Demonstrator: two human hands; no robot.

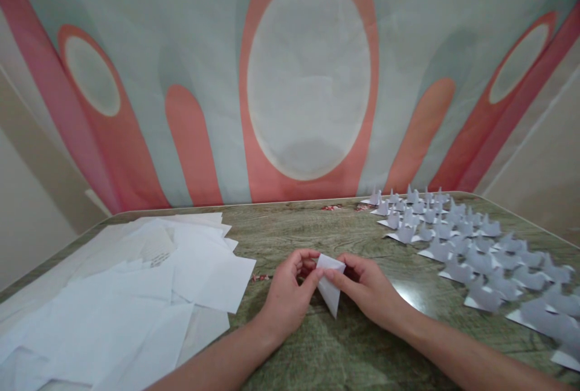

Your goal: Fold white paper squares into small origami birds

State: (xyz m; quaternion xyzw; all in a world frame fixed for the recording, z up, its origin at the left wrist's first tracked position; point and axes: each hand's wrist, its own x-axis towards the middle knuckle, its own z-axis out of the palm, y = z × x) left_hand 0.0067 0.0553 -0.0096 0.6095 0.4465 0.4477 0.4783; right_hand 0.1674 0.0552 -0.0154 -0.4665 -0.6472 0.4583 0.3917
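Note:
A small piece of folded white paper (pixel 330 295), kite-shaped with its narrow tip pointing down toward me, is held above the front middle of the table. My left hand (pixel 291 287) pinches its upper left side between thumb and fingers. From the other side, my right hand (pixel 369 287) grips the upper right edge, thumb on the near face and fingers behind. Both thumbs almost meet on the paper. The fingertips behind the sheet are partly hidden.
Loose white paper sheets (pixel 113 294) lie in a spread heap on the left. Several rows of folded white paper figures (pixel 480 258) stand along the right. The wood-grain table (pixel 281 228) reaches a wall covering (pixel 308 77) with coral and grey-green shapes.

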